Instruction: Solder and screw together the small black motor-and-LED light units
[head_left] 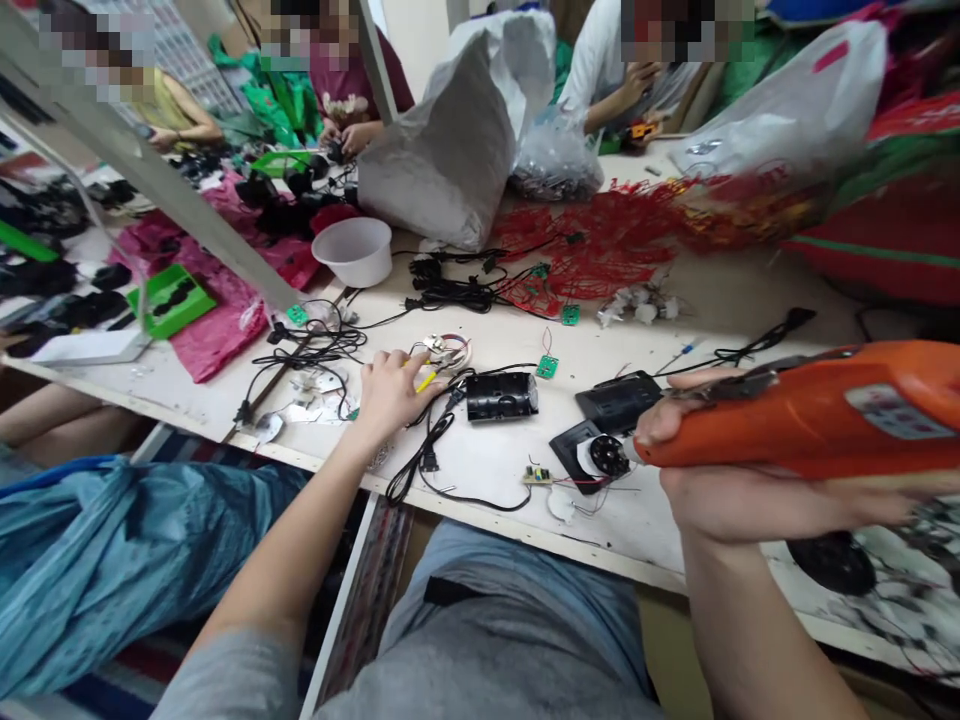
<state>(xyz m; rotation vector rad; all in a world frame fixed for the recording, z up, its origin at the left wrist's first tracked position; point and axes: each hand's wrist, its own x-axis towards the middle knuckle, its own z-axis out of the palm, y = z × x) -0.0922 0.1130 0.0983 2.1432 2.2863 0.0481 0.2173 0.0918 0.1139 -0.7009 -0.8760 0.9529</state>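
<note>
My right hand (720, 470) is wrapped round an orange power tool (810, 415) held over the table's near edge, its tip close to a black housing with a round part (600, 455). My left hand (390, 390) rests on the table further left, fingers curled on a thin yellow-handled item (426, 381) beside a roll of wire (448, 350). A black oblong casing (501, 396) lies between my hands, with a small green circuit board (547, 366) just behind it. A second black cover (619, 398) lies behind the housing.
Black cables (450, 290) and red wire pieces (615, 240) spread over the white table (480, 460). A white bowl (352, 250), a big grey bag (457, 150) and a clear plastic bag (787, 100) stand further back. Other people sit across the table.
</note>
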